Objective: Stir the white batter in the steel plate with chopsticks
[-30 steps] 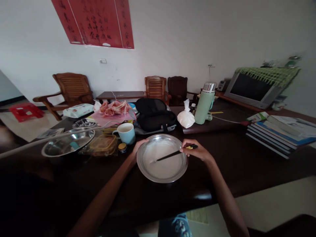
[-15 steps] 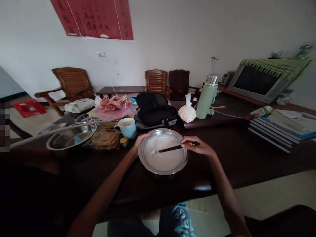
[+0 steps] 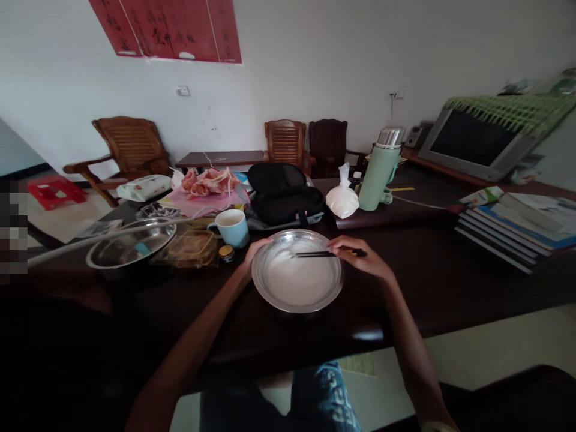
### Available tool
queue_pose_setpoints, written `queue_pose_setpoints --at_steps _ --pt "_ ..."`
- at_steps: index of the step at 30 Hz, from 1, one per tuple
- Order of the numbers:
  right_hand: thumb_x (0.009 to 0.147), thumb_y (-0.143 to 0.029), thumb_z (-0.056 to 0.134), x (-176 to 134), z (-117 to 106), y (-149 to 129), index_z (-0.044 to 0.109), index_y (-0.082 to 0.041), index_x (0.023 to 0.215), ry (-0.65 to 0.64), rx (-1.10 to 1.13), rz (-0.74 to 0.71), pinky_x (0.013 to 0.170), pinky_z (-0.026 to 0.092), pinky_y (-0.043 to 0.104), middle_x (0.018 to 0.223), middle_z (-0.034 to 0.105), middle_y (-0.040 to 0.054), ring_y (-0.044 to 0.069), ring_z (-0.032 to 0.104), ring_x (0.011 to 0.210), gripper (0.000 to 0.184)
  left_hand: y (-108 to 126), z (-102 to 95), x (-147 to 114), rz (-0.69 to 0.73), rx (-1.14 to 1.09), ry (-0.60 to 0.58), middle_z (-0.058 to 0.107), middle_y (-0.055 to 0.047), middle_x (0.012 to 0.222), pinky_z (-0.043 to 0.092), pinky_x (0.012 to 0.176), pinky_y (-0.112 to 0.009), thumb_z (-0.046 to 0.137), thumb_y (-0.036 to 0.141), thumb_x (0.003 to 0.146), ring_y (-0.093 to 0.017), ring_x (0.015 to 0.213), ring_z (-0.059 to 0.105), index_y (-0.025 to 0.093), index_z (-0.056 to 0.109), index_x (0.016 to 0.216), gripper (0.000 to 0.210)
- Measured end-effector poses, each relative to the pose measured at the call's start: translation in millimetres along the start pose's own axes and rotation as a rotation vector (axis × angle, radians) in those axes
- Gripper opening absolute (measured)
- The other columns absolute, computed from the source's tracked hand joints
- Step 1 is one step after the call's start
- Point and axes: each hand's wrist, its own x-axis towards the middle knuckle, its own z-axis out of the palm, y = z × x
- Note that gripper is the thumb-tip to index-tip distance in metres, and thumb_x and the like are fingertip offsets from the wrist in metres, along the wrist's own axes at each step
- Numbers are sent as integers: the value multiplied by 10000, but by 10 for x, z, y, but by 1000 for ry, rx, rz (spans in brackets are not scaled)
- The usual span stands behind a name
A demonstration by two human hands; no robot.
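A round metal bowl (image 3: 297, 309) stands on the dark table in front of me, with a whitish, batter-like mixture (image 3: 299, 279) inside. At its left rim, my left hand (image 3: 255, 252) is closed on the edge, its fingers partly hidden by the bowl. My right hand (image 3: 360, 257) grips a pair of black chopsticks (image 3: 315, 254) over the right rim. Their tips point left and reach the mixture near the far side of the bowl.
Left of the bowl are a blue mug (image 3: 232, 228), a small jar (image 3: 226, 253), a plastic food box (image 3: 192, 249) and another metal basin (image 3: 96, 264). Behind stand a black bag (image 3: 285, 201), a tied bag of white powder (image 3: 342, 199) and a green thermos (image 3: 378, 177). Books (image 3: 499, 240) lie stacked at right.
The chopsticks have swung from the bowl's middle left toward its far side, and their tips now sit farther back. My left hand stays at the rim. The view has tilted slightly.
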Motion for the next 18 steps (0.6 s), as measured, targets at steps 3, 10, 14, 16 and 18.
queue_pose_setpoints --at_steps 3,10,14,16,18 --pt "850 -410 626 -74 -203 34 699 -195 807 51 12 54 843 478 372 932 725 73 238 649 896 231 -2 -2 -5 -16 -3 15 675 -48 571 452 597 -282 584 222 793 -170 513 583 107 706 711 187" --pt "874 -459 589 -90 -132 -14 705 -183 780 -199 159 88 736 509 330 821 718 61 213 660 773 314 -31 -4 15 41 -28 -60 686 -51 607 452 596 -284 575 194 787 -176 538 590 115 725 801 171" --pt "892 -466 563 1 34 2 695 -201 842 -119 53 35 865 483 356 930 729 59 233 660 926 301 -33 -9 24 52 -21 -44 686 -38 617 451 622 -276 536 193 821 -170 562 594 108 722 801 205" --pt "889 -470 566 2 -20 32 680 -206 821 -26 14 29 864 479 363 923 725 57 236 655 924 296 -30 -14 29 35 -15 -39 689 -50 618 457 625 -286 524 185 822 -174 555 594 102 724 800 218" --pt "878 -478 581 -29 -123 49 671 -203 790 16 8 41 824 485 358 884 719 56 229 654 856 302 -24 -14 30 27 -17 -48 699 -59 635 466 631 -294 527 177 811 -179 557 599 105 731 818 217"
